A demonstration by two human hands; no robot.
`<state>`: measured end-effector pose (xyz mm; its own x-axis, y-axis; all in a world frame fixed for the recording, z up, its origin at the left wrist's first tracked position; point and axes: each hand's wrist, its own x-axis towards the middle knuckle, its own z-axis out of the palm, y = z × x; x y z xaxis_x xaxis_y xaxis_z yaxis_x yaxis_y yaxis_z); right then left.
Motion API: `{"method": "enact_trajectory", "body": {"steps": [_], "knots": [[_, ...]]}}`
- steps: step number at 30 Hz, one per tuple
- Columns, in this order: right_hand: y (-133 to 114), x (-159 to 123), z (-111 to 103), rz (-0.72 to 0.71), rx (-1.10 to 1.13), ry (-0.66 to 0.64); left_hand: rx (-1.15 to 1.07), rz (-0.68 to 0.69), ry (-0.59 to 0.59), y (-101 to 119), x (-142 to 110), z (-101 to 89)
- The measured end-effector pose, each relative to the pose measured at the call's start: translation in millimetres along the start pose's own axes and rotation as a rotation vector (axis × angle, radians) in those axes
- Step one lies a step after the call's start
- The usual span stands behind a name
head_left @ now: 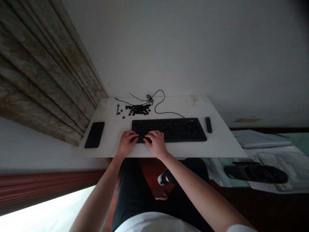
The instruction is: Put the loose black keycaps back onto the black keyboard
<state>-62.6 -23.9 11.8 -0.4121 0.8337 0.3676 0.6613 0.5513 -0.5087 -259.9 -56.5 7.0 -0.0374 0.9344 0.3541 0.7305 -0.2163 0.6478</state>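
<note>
Inspection of the work area finds a person seated at a white worktop (217,145), both forearms reaching forward over its near edge. The left hand (126,144) rests at the near left corner of a black keyboard (183,130), and the right hand (156,144) lies on the keys just beside it, toward the middle of the near side. Both hands are curved and arched over the keys, with the fingers slightly spread and the fingertips bearing downward. No pinch is evident, though the fingertips are partly hidden, so whether either hand has hold of a single key cannot be determined. The hands are close together and work the same area, with the wrists raised clear of the worktop. Beyond the keyboard, toward the far edge, lies a heap of loose black keycaps (138,110), with a few strays on its left side. A small blue tool (118,110) lies just left of the heap, but its type cannot be confirmed at this resolution. A thin black cable (159,100) loops from the keyboard's far edge and is knotted above the heap. A black phone (94,134) lies to the left of the hands, and a slim black remote (209,124) lies just right of the keyboard.
</note>
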Motion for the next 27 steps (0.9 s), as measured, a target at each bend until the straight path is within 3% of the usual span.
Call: {"method": "enact_trajectory", "body": {"steps": [7,15,20,27], "knots": [[-7.0,6.6,-7.2,0.008,0.000,-0.070,-0.021,0.033,0.045,-2.9,-4.8,1.5],[-20.3,57.1,-14.8,0.162,0.038,-0.465,-0.007,0.037,0.019,-4.4,-7.2,0.8],[-23.0,76.7,-15.3,0.244,0.048,-0.622,-0.006,0.065,0.026,-5.8,-7.0,2.1],[-24.1,82.1,-15.0,0.258,0.047,-0.682,-0.023,0.075,0.016,-7.4,-7.5,2.8]]}}
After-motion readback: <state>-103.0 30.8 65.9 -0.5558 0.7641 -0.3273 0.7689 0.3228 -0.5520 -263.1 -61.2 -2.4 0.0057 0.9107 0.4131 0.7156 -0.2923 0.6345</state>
